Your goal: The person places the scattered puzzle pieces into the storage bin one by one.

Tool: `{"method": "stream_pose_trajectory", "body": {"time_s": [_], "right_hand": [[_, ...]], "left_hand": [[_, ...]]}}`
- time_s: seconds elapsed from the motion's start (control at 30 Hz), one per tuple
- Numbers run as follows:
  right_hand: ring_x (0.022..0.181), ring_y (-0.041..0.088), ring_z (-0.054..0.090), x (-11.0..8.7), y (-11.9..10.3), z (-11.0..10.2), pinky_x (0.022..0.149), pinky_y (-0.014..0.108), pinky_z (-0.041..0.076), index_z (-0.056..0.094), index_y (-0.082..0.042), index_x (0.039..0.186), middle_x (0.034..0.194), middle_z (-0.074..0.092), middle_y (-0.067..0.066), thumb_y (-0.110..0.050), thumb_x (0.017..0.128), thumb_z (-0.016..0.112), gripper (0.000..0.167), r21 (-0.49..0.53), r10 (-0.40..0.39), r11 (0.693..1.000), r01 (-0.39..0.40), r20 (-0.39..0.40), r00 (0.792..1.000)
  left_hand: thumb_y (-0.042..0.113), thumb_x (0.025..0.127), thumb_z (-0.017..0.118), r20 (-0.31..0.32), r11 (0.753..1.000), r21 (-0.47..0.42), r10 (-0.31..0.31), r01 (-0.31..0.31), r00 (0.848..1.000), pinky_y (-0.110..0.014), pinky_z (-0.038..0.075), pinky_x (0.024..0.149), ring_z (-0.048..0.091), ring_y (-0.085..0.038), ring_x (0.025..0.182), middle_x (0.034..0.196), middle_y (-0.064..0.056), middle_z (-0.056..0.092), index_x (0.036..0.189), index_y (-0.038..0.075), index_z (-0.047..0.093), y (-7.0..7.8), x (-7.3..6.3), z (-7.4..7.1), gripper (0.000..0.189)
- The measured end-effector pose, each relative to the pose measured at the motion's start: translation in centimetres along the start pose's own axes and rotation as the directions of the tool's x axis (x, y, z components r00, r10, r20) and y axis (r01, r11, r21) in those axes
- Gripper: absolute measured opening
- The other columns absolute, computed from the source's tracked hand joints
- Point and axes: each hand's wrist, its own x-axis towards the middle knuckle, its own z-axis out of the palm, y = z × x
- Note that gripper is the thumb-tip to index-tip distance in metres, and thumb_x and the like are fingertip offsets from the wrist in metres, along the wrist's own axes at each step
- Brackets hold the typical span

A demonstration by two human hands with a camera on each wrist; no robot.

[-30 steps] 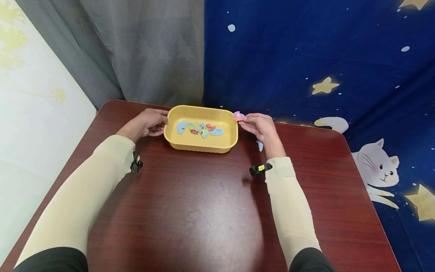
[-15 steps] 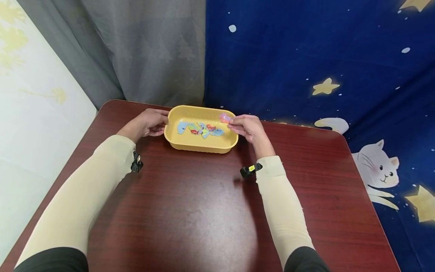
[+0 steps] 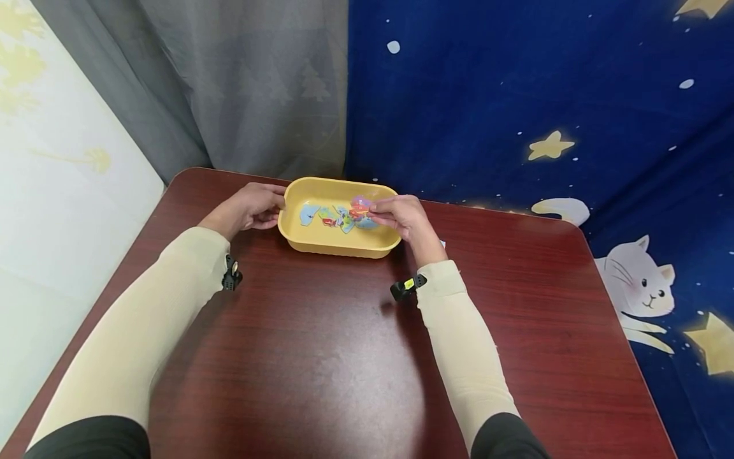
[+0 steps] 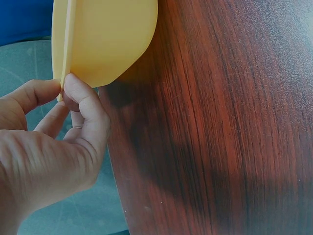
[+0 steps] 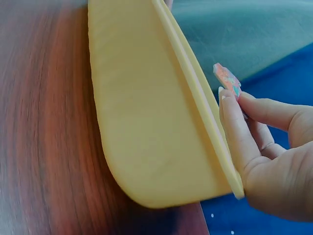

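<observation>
A yellow plastic basin (image 3: 338,245) stands near the table's back edge, with several flat, colourful printed pieces (image 3: 309,214) on its floor. My left hand (image 3: 256,205) pinches its left rim between thumb and fingers; the left wrist view shows that hand (image 4: 58,142) and the rim (image 4: 68,44) up close. Over the right part of the basin, my right hand (image 3: 401,217) pinches a small flat pink-and-red piece (image 3: 360,206) between thumb and fingertips. In the right wrist view this piece (image 5: 228,79) shows above the rim (image 5: 195,93), tilted.
The dark red wooden table (image 3: 298,357) has rounded back corners. Behind it hang a grey curtain (image 3: 258,95) and a blue curtain (image 3: 459,102) with stars and a cat. A small pale blue piece (image 3: 443,243) peeks out beside my right wrist, mostly hidden.
My right hand has moved left with the pink-and-red piece, from outside the basin's right rim to over its inside. The left hand keeps its grip on the rim.
</observation>
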Motion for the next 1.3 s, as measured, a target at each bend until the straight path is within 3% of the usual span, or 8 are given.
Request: {"method": "stream_pose_trajectory", "body": {"time_s": [0.13,0.4,0.57,0.9,1.13,1.3], "right_hand": [[0.067,0.02,0.071,0.0,0.2,0.9,0.064,0.03,0.059,0.068,0.011,0.095,0.075,0.069,0.015,0.018,0.079,0.066,0.017,-0.022,-0.003,1.0,0.003,0.004,1.0],[0.065,0.022,0.069,0.7,1.1,2.7,0.078,0.037,0.056,0.062,0.018,0.105,0.075,0.067,0.016,0.021,0.083,0.055,0.023,-0.047,0.04,0.998,-0.039,0.039,0.998],[0.065,0.021,0.069,0.9,1.7,3.7,0.073,0.033,0.058,0.062,0.018,0.112,0.078,0.067,0.016,0.02,0.083,0.055,0.03,-0.077,0.068,0.995,-0.066,0.026,0.997],[0.061,0.019,0.068,1.0,2.7,5.3,0.064,0.029,0.059,0.066,0.012,0.106,0.072,0.066,0.015,0.014,0.084,0.061,0.023,-0.163,0.162,0.974,-0.155,0.029,0.986],[0.061,0.018,0.068,1.0,2.9,6.0,0.062,0.027,0.058,0.066,0.012,0.109,0.072,0.066,0.014,0.012,0.084,0.063,0.025,-0.213,0.161,0.964,-0.156,0.005,0.987],[0.06,0.017,0.068,1.3,3.2,6.4,0.062,0.026,0.058,0.07,0.01,0.102,0.071,0.067,0.013,0.008,0.085,0.067,0.018,-0.271,0.172,0.948,-0.165,0.002,0.985]], "left_hand": [[0.01,0.092,0.055,-0.002,1.0,-0.004,-0.001,0.001,1.0,-0.024,0.055,0.061,0.057,-0.011,0.058,0.075,0.0,0.057,0.145,0.018,0.046,0.1,0.0,0.0,0.054],[0.01,0.092,0.054,-0.005,1.0,-0.006,-0.002,0.002,1.0,-0.025,0.056,0.063,0.057,-0.011,0.06,0.075,0.0,0.056,0.145,0.018,0.046,0.2,0.1,0.1,0.054],[0.01,0.092,0.054,-0.013,1.0,-0.01,-0.009,0.009,1.0,-0.025,0.056,0.063,0.057,-0.011,0.06,0.075,0.0,0.056,0.144,0.018,0.046,0.2,0.1,0.0,0.054],[0.009,0.091,0.053,-0.012,1.0,-0.015,-0.001,0.0,1.0,-0.025,0.055,0.061,0.057,-0.011,0.059,0.073,0.0,0.056,0.145,0.017,0.046,0.0,0.1,0.0,0.055],[0.009,0.092,0.053,-0.014,1.0,-0.012,-0.004,0.004,1.0,-0.025,0.055,0.061,0.057,-0.011,0.059,0.074,0.001,0.056,0.145,0.017,0.046,0.0,-0.1,0.0,0.054],[0.009,0.092,0.053,-0.015,1.0,-0.007,-0.006,0.005,1.0,-0.025,0.055,0.062,0.058,-0.011,0.059,0.074,0.001,0.056,0.145,0.017,0.046,0.1,-0.1,0.1,0.054]]}}
